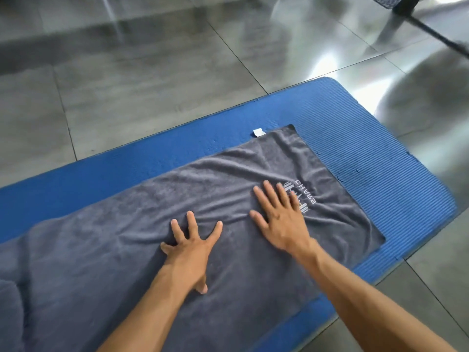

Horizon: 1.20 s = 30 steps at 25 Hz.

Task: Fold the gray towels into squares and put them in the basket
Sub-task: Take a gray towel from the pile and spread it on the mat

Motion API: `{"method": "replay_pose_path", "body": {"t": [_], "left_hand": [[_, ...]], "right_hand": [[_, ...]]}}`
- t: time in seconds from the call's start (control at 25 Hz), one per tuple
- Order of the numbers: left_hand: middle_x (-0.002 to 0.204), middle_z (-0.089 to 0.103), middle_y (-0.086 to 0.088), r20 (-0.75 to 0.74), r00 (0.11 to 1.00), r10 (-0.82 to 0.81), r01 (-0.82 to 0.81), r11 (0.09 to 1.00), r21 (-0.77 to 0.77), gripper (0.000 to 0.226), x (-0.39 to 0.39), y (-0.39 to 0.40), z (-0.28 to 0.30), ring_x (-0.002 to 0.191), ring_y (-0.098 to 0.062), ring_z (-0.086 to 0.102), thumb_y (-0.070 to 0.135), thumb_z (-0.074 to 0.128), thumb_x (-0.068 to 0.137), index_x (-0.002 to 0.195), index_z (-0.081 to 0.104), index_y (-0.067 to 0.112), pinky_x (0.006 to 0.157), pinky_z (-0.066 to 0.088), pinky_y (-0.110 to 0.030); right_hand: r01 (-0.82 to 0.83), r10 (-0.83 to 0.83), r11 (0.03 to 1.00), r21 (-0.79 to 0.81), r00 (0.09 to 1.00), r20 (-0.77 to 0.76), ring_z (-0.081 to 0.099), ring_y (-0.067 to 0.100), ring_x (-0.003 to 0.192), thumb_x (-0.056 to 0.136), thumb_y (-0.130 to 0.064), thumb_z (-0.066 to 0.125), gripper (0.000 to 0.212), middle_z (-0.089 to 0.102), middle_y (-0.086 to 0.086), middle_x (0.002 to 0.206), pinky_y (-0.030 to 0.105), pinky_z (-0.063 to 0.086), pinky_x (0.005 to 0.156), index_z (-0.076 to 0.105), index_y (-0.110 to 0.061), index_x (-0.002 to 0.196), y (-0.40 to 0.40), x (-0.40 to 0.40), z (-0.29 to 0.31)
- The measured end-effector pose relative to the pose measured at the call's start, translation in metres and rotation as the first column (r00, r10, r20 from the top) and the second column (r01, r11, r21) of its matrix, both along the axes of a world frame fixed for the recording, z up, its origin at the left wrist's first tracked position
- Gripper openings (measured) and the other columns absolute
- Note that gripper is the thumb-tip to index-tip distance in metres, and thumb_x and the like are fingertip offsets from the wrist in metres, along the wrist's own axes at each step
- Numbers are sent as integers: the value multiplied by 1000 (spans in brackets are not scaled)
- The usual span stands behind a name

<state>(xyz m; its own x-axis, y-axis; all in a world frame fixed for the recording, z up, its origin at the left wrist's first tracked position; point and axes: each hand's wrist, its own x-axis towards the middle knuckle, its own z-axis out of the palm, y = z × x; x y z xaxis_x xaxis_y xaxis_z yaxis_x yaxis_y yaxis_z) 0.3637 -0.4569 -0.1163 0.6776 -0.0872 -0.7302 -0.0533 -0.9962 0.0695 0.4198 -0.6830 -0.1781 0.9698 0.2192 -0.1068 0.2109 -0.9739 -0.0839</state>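
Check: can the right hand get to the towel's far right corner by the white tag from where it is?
Probably yes. The right hand lies flat on the gray towel, and only bare towel lies between it and the white tag on the blue mat. Nothing blocks the way.

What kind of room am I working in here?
Probably a gym or exercise room, though that is a guess. A ribbed blue exercise mat lies on a glossy gray tile floor, and the gray towel spread over it carries an embroidered logo. Both hands press flat on the towel.

Towel (228, 174) flat on mat (355, 128), both hands on towel, floor (127, 72) behind.
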Motion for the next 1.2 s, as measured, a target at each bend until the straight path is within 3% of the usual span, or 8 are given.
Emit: {"method": "replay_pose_path", "body": {"t": [0.2,0.36,0.56,0.68,0.8,0.92,1.12,1.2], "left_hand": [[149,-40,-20,34,998,44,-43,999,-21,124,11,-2,-2,137,-59,-20,36,81,74,146,-18,51,109,28,-64],[146,-44,-23,16,999,36,-36,999,19,140,22,-9,-3,136,-63,-17,35,88,66,141,-29,51,102,37,-65],[145,-43,-26,14,1000,-2,1,999,46,141,23,-8,-6,137,-64,-12,40,87,65,140,-33,49,101,42,-62],[144,-43,-27,28,999,-22,21,999,50,141,25,-8,-6,136,-64,-11,41,86,66,138,-35,49,101,43,-60],[144,-43,-30,22,1000,-18,16,998,60,144,25,-12,-5,136,-66,-8,41,87,65,137,-37,47,99,44,-61],[144,-42,-31,24,1000,-18,16,998,69,145,28,-12,-5,136,-66,-5,42,89,63,137,-37,48,97,45,-61],[145,-42,-29,34,999,-2,0,999,42,144,26,-11,-7,136,-66,-5,40,89,62,140,-32,50,95,45,-62],[146,-41,-27,42,999,5,-6,999,32,143,26,-10,-5,136,-65,-6,39,89,62,141,-30,51,96,45,-63]], "right_hand": [[362,-351,932,2,905,-240,-8,26,152,95,-69,19,72,-6,-2,166,54,-7,120,4,-35,157,-30,108,21],[52,-53,999,-13,992,-115,-7,26,153,93,-71,17,72,-5,-3,166,58,-6,119,8,-37,156,8,92,20],[366,-348,931,-6,880,-324,-20,31,149,83,-86,19,86,-19,-6,164,67,-14,111,-4,-44,154,-7,152,19],[367,-361,930,-38,886,-290,-14,30,151,87,-81,22,84,-12,-3,166,63,-8,117,-2,-39,156,-27,185,29],[227,-226,973,47,974,-25,-5,26,153,97,-63,27,74,-4,2,166,52,-1,122,4,-29,158,-7,142,27],[69,-70,992,110,997,10,-2,19,153,100,-60,23,66,-2,-5,165,39,-1,123,9,-32,158,-18,39,11],[476,-475,878,-46,879,31,3,28,153,96,-62,15,73,7,5,166,52,6,122,18,-23,157,-111,-3,9],[262,-261,965,-12,964,61,6,29,153,99,-54,24,67,11,7,165,52,11,122,23,-20,157,-88,-29,13]]}}
